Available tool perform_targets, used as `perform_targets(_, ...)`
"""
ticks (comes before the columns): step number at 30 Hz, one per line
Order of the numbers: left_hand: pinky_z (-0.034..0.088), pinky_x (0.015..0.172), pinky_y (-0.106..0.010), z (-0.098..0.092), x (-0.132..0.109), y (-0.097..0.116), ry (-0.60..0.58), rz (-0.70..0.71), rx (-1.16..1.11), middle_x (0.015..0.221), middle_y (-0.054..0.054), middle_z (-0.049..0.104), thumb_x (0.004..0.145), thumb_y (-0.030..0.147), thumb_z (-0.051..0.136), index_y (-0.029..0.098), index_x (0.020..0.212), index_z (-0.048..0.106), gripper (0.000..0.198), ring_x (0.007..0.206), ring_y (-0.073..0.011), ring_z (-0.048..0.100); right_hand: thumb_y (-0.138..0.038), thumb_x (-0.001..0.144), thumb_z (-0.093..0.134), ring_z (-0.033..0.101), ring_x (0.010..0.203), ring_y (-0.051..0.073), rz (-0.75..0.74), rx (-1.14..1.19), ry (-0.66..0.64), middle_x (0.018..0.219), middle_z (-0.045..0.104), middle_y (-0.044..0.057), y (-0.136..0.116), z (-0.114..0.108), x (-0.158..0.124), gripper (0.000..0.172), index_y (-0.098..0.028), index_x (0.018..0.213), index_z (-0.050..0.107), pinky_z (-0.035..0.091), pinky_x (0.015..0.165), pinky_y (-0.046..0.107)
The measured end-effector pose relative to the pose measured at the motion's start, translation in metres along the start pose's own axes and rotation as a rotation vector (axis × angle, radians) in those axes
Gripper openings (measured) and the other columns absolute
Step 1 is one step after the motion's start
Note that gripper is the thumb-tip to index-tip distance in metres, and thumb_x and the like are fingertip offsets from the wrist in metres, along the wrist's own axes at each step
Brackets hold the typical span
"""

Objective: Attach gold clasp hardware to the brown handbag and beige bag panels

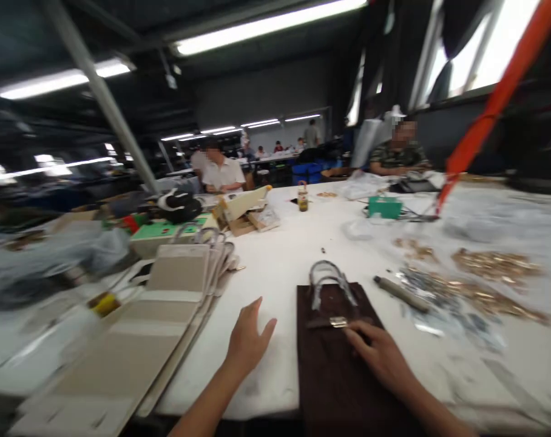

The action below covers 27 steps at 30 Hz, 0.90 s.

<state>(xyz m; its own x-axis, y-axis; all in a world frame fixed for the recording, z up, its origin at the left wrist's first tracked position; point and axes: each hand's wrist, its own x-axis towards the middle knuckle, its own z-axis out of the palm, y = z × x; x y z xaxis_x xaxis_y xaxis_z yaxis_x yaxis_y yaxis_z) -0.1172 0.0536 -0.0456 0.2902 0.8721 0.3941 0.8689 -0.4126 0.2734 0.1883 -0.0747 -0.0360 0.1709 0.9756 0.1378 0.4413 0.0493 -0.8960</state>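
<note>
A dark brown bag (330,376) lies flat on the white table (284,267) in front of me, with grey handles (329,276) at its top and a small metal clasp (338,322). My right hand (379,352) rests on the bag just below the clasp, fingers pressed down on the fabric. My left hand (248,340) hovers over the bare tabletop left of the bag, fingers spread and holding nothing. A stack of beige bags (139,340) lies further left.
Piles of gold and silver metal fittings (476,285) and a grey tool (400,294) lie to the right. Boxes, a green box (385,207) and a small bottle (303,197) stand further back. Two people sit at the table's far side. An orange pole (494,103) slants at right.
</note>
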Motion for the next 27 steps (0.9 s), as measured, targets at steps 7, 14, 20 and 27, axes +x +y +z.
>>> perform_targets(7, 0.049, 0.108, -0.056, 0.05, -0.029, 0.081, 0.049, 0.128, -0.247, 0.13, -0.015, 0.066, 0.094, 0.053, 0.057, 0.015, 0.135, 0.057, 0.056, 0.123, -0.0337, 0.061, -0.049, 0.093, 0.061, 0.063, 0.069, 0.018, -0.02, 0.118, 0.086, 0.069, 0.067, 0.0, -0.012, -0.016, 0.001, 0.034, -0.02, 0.077, 0.068, 0.048, 0.069, 0.027)
perform_targets(14, 0.047, 0.111, -0.056, 0.05, -0.025, 0.083, 0.042, 0.115, -0.181, 0.132, -0.017, 0.065, 0.093, 0.058, 0.051, 0.012, 0.136, 0.056, 0.063, 0.125, -0.0347, 0.06, -0.052, 0.094, 0.057, 0.069, 0.085, 0.023, 0.066, -0.087, 0.39, 0.091, 0.075, 0.005, 0.056, -0.094, -0.024, 0.035, -0.022, 0.095, 0.075, 0.053, 0.08, 0.033)
perform_targets(20, 0.051, 0.109, -0.053, 0.062, -0.021, 0.073, 0.032, 0.144, -0.139, 0.132, -0.017, 0.067, 0.093, 0.061, 0.049, 0.01, 0.135, 0.058, 0.067, 0.123, -0.0335, 0.062, -0.053, 0.086, 0.052, 0.067, 0.111, 0.029, 0.239, -0.471, 0.754, 0.116, 0.073, 0.012, 0.148, -0.205, -0.024, 0.044, -0.02, 0.105, 0.073, 0.052, 0.099, 0.042)
perform_targets(27, 0.058, 0.1, -0.052, 0.069, -0.014, 0.058, 0.054, 0.222, -0.1, 0.126, -0.014, 0.071, 0.092, 0.058, 0.053, 0.015, 0.132, 0.06, 0.059, 0.117, -0.0338, 0.068, -0.07, 0.081, 0.058, 0.052, 0.131, 0.039, 0.443, -0.701, 0.758, 0.143, 0.06, 0.016, 0.189, -0.273, 0.006, 0.066, -0.02, 0.124, 0.068, 0.04, 0.109, 0.056)
